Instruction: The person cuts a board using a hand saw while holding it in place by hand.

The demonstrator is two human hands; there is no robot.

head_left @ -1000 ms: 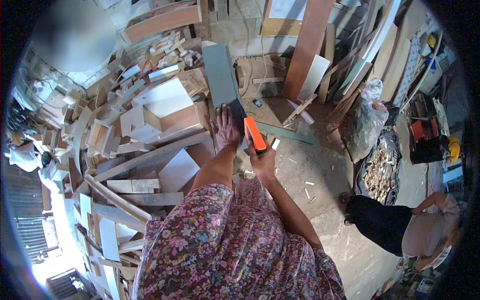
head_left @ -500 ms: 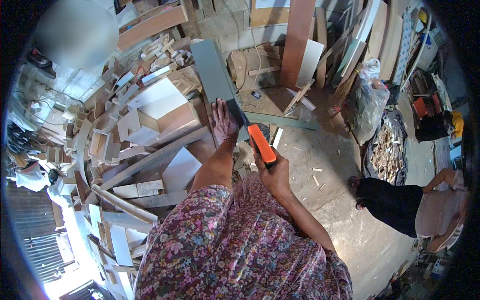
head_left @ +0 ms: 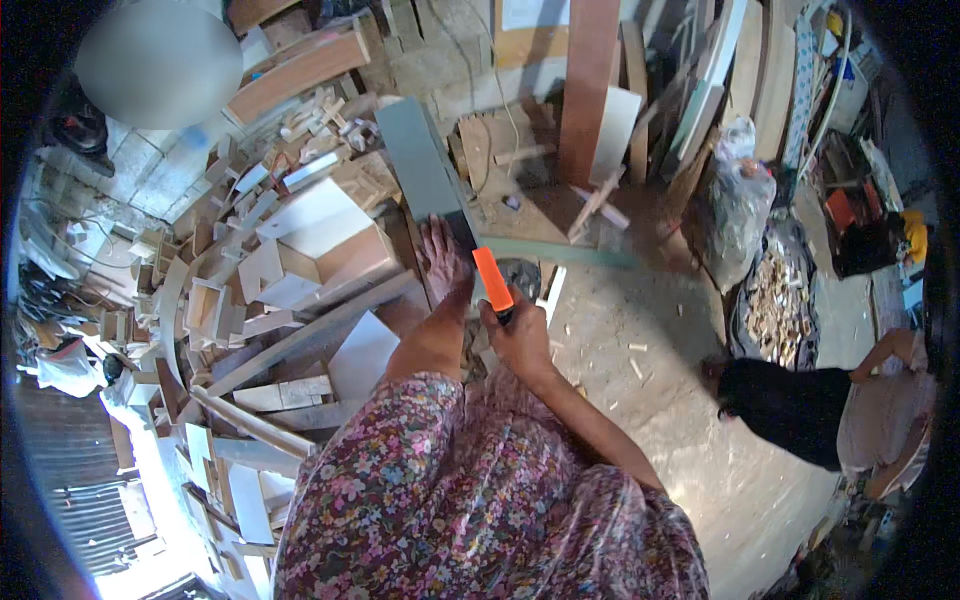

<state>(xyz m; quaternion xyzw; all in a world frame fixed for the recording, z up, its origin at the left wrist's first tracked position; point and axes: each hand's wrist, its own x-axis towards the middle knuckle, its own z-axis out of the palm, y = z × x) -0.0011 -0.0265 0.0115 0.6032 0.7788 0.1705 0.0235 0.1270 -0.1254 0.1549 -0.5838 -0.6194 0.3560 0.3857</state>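
Note:
A long grey-green board (head_left: 415, 150) runs away from me over the pile of wood. My left hand (head_left: 443, 258) lies flat on its near end, fingers spread toward the far side. Just right of it, my right hand (head_left: 522, 338) is wrapped round the orange handle of a handsaw (head_left: 492, 280), close to the board's right edge. The saw's thin blade is seen almost edge-on and is hard to make out. Below the hands hangs my flowered garment (head_left: 440, 470).
Left are stacked offcuts, a white-faced panel (head_left: 320, 215) and long battens (head_left: 310, 335). Tall planks (head_left: 590, 100) lean at the back. A plastic bag (head_left: 742, 200) and a sack of wood scraps (head_left: 778, 310) stand right. One person (head_left: 790, 410) is at the right; another is partly visible upper left.
My right hand and the saw handle have shifted left, and the handle looks shorter and more upright. My left hand stays on the board. The whole view has tilted slightly.

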